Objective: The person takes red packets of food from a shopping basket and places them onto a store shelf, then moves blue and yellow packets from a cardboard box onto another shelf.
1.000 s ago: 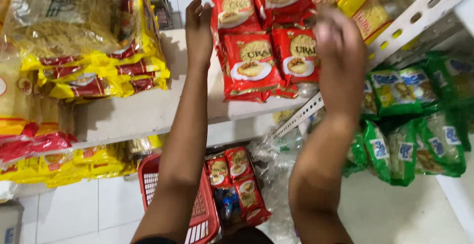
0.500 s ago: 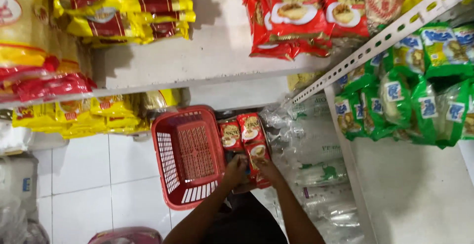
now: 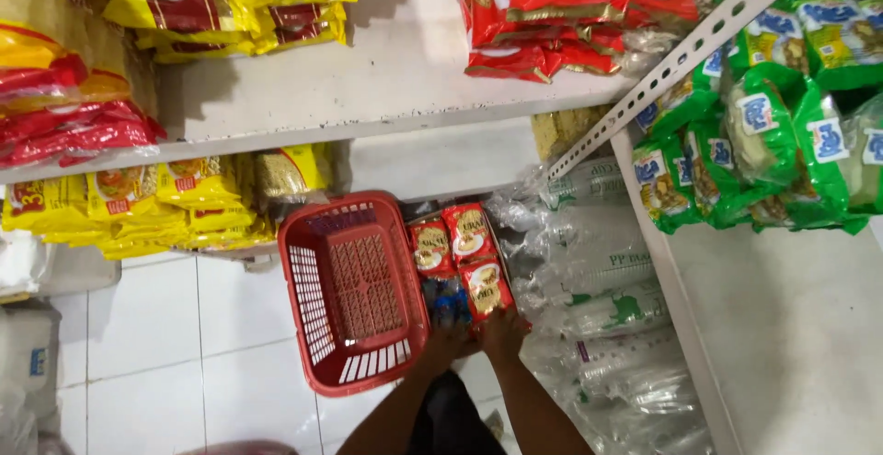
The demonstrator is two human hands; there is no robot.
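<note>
Hands meet low in the middle of the frame, both reaching down toward the floor beside a red plastic shopping basket with slotted walls (image 3: 354, 294), which sits empty at centre left on white floor tiles (image 3: 138, 345). The left hand (image 3: 448, 338) lies just right of the basket's rim, its fingers curled down onto a small blue packet (image 3: 448, 300); how firmly it grips I cannot tell, since the fingertips are hidden. The right hand (image 3: 503, 331) is closed around the lower edge of a red snack packet with a round picture on it (image 3: 487, 287). Just above that, two more red packets of the same kind (image 3: 451, 239) lie side by side, touching the basket's right wall. To the right of them, clear plastic sleeves of stacked cups (image 3: 598, 271) are heaped at lower right. Across the top runs a white shelf board (image 3: 386, 87) bearing yellow noodle packets (image 3: 221, 4) at upper left and a pile of red packets (image 3: 570, 4) at upper centre. More yellow bags (image 3: 147, 202) crowd the lower shelf at left, and green snack bags (image 3: 763, 142) fill the upper right behind a slanting perforated metal strut (image 3: 671, 64).
</note>
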